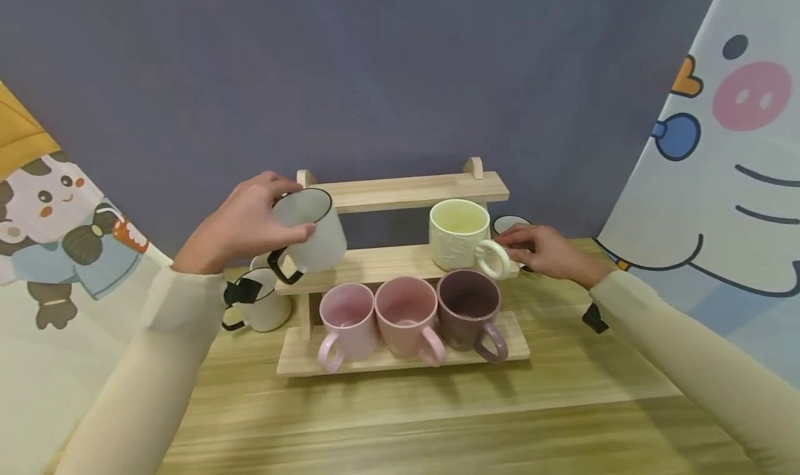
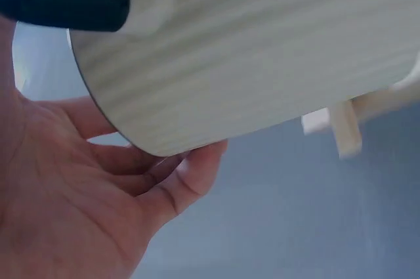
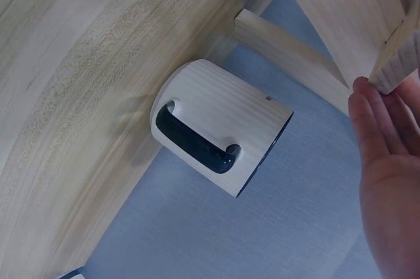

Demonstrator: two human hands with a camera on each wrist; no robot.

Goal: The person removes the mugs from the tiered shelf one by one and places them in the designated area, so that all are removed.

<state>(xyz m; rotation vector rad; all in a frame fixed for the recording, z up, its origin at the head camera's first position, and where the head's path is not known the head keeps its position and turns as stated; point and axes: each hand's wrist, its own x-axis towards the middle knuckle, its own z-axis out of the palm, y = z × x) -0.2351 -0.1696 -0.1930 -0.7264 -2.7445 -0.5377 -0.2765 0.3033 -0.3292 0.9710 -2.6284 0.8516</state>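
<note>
My left hand (image 1: 250, 214) grips a white mug (image 1: 321, 235) with a black rim and black handle by its rim, thumb on the near side. The mug is tilted over the left part of the middle board of a wooden shelf (image 1: 381, 263). In the left wrist view, fingers curl at the rim of the ribbed mug (image 2: 249, 62). At the board's right end, my right hand (image 1: 544, 249) holds the shelf edge (image 3: 397, 62), fingertips at its corner. Beside those fingers, a pale yellow mug (image 1: 459, 235) stands on the middle board, its handle toward me.
Pink mugs (image 1: 350, 322) (image 1: 406, 315) and a mauve mug (image 1: 469, 312) line the bottom board. White mugs with black handles stand on the table, at left (image 1: 265, 308) and behind the right hand (image 3: 216, 121). The top board (image 1: 400, 190) rises behind, before a grey-blue backdrop (image 1: 400, 72).
</note>
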